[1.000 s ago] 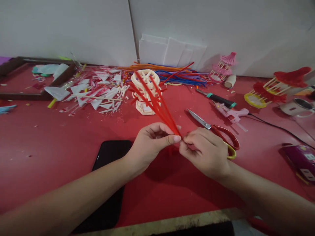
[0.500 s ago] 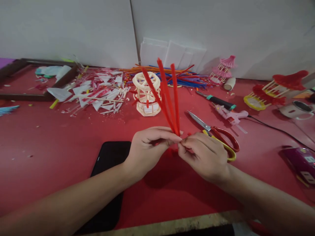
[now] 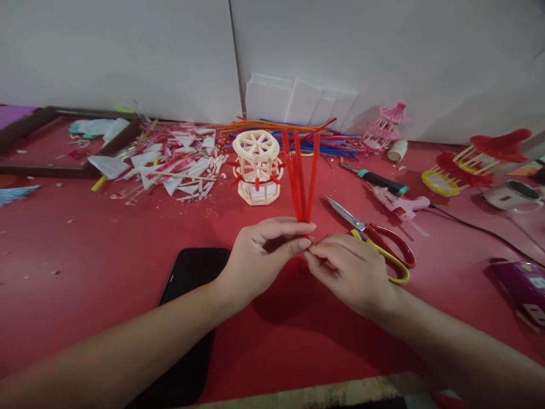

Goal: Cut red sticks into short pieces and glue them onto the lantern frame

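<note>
Several red pipe cleaners (image 3: 301,184) stand upright and fan out at the top. My left hand (image 3: 261,253) is closed on them, thumb and fingers pinching near their lower part. Touching it, my right hand (image 3: 351,270) has its fingertips pressed together at the lower end of the bundle; what they grip is mostly hidden, with a bit of red showing beside them. Behind the hands is a cream lattice cylinder (image 3: 257,149) with red pieces around its middle. Scissors (image 3: 361,227) with red and yellow handles lie close to my right hand.
A black phone (image 3: 193,278) lies under my left forearm. Paper and stick scraps (image 3: 174,159) spread at the back left. Coloured pipe cleaners (image 3: 340,149) lie along the wall. On the right are a pink glue gun (image 3: 400,204), a cutter (image 3: 381,182), a mug (image 3: 508,196) and a red-yellow pagoda model (image 3: 498,147).
The red pipe cleaners have come closer together and stand more upright, with their tips lower. My left fingers have shifted slightly on the bundle. The camera view has tilted up a little.
</note>
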Demonstrator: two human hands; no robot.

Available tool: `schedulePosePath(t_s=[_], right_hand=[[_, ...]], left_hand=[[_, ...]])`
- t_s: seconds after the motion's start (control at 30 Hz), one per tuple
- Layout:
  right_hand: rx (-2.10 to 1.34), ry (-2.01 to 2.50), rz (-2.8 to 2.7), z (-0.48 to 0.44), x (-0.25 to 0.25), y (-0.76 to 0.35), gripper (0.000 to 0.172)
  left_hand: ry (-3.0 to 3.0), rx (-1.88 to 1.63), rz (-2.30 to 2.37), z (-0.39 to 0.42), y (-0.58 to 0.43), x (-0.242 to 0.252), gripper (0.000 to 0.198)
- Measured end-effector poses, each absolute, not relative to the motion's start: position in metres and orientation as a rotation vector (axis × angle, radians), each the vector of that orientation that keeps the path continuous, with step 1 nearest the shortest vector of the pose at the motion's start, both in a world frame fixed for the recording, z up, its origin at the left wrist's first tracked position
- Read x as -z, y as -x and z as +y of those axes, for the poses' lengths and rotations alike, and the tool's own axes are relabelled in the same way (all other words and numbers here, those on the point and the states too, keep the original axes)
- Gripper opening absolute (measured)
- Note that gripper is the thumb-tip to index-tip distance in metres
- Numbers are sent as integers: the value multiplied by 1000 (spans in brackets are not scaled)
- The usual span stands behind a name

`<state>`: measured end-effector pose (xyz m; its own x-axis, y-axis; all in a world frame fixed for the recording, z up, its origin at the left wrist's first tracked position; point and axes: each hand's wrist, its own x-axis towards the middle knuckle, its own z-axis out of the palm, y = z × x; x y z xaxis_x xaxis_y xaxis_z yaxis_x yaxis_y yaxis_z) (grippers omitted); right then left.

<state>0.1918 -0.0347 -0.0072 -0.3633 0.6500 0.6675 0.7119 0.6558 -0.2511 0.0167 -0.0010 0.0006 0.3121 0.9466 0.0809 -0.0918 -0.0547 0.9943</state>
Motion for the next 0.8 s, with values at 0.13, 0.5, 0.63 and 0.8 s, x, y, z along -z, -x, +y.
schedulePosePath(t_s=[0.13, 0.5, 0.63, 0.8], right_hand=[[-237, 1139, -2228, -18, 0, -222, 10], [-357, 1262, -2608, 10, 3, -282, 37], [-349, 1217, -2619, 15, 10, -283, 29], [-393, 1200, -2615, 17, 13, -282, 25]], left_hand=[[-1137, -1062, 853, 3, -17, 5, 19], [-917, -869, 815, 8, -15, 14, 22], [-887, -835, 801, 8, -15, 15, 23], [-886, -821, 813, 8, -15, 14, 24]])
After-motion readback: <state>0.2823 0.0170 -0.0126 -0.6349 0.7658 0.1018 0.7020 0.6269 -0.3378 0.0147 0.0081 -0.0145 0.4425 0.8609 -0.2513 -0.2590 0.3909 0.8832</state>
